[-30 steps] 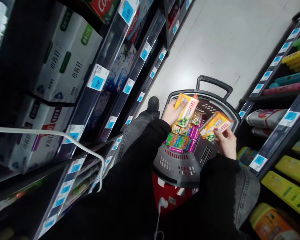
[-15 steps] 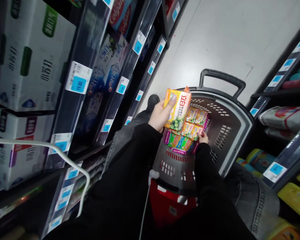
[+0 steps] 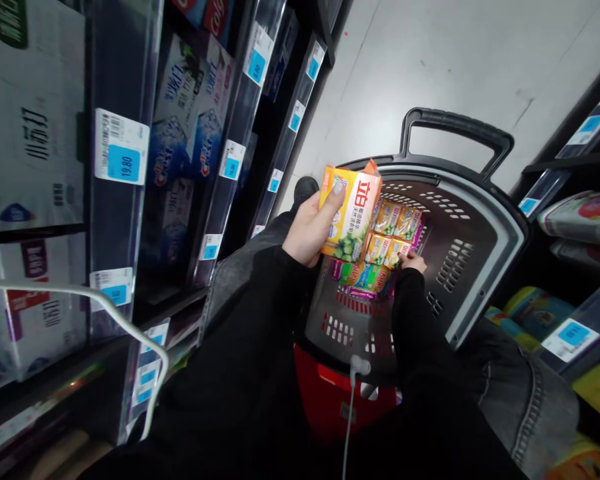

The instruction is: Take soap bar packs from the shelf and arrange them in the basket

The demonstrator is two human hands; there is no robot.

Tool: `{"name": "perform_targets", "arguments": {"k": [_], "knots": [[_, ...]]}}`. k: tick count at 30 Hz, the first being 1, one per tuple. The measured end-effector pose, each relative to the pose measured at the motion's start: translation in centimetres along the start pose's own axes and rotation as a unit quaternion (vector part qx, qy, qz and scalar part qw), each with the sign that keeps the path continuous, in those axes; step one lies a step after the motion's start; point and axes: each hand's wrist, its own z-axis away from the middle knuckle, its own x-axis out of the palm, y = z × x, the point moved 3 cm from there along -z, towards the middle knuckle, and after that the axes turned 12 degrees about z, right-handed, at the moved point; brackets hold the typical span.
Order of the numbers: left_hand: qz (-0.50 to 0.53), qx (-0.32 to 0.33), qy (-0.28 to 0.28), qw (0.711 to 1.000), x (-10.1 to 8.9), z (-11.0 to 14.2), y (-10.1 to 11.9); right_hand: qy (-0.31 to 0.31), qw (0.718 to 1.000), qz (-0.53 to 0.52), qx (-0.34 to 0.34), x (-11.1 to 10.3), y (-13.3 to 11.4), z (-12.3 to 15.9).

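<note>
My left hand [image 3: 310,227] is closed around a yellow and orange soap pack [image 3: 353,213], held upright over the left side of a grey shopping basket [image 3: 485,267]. My right hand [image 3: 413,261] reaches down into the basket and touches the stacked colourful soap packs [image 3: 387,243] there. Only the knuckles of the right hand show; its fingers are hidden among the packs. Both arms wear black sleeves.
Dark shelves with boxed toothpaste [image 3: 190,113] and blue price tags [image 3: 123,163] run along the left. More shelves with packaged goods [image 3: 580,220] stand on the right. The basket's black handle [image 3: 455,127] points toward the pale floor [image 3: 455,60]. A white cable [image 3: 350,413] hangs near my lap.
My right hand carried its soap pack down into the basket and now rests among the packs. My left hand kept its pack and rose slightly. The view shifted closer.
</note>
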Motion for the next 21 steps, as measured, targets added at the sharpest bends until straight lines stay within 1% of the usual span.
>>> {"name": "perform_targets", "arguments": {"k": [3,5,7,8,9,10,11,12,13,14,15,16,17,18,19,21], "knots": [[0.016,0.004,-0.013,1.0,-0.1,-0.2,-0.1,-0.002,1.0,0.019,0.017,-1.0,-1.1,0.4],[0.033,0.007,-0.026,0.999,0.0,-0.2,-0.1,-0.015,0.999,0.028,0.007,-2.1,-2.6,1.3],[0.055,0.014,-0.039,0.998,0.4,0.2,-0.1,-0.036,0.999,0.027,-0.015,-3.9,-4.5,3.2],[0.065,0.019,-0.045,0.997,0.6,0.6,0.0,-0.051,0.998,0.014,-0.033,-5.2,-5.6,4.6],[0.076,0.024,-0.053,0.995,1.0,1.1,0.0,-0.071,0.995,-0.019,-0.067,-6.8,-6.7,6.6],[0.086,0.029,-0.063,0.994,1.5,1.8,0.0,-0.09,0.987,-0.063,-0.116,-8.7,-7.8,9.0],[0.094,0.035,-0.075,0.992,2.1,2.6,-0.1,-0.113,0.966,-0.131,-0.191,-10.8,-8.9,12.0],[0.099,0.044,-0.088,0.99,2.7,3.5,-0.3,-0.125,0.928,-0.201,-0.288,-13.2,-9.8,15.4],[0.101,0.056,-0.1,0.988,3.3,4.5,-0.5,-0.11,0.885,-0.235,-0.388,-15.7,-10.3,19.2],[0.1,0.07,-0.111,0.986,3.8,5.7,-0.7,-0.068,0.849,-0.232,-0.47,-18.0,-10.5,23.0],[0.098,0.085,-0.119,0.984,4.2,6.9,-0.9,-0.001,0.826,-0.206,-0.524,-20.1,-10.2,26.6],[0.096,0.101,-0.125,0.982,4.6,8.1,-1.1,0.081,0.81,-0.177,-0.554,-21.9,-9.6,29.8],[0.097,0.115,-0.129,0.98,4.8,9.4,-1.3,0.151,0.793,-0.155,-0.57,-23.2,-8.9,32.5],[0.096,0.127,-0.136,0.978,5.0,10.7,-1.4,0.208,0.778,-0.136,-0.578,-24.1,-8.0,34.8],[0.089,0.141,-0.147,0.975,5.1,12.0,-1.3,0.249,0.763,-0.124,-0.583,-24.6,-7.1,36.5],[0.055,0.189,-0.19,0.962,5.2,14.5,-0.6,0.285,0.737,-0.118,-0.602,-24.7,-5.3,38.7]]}}
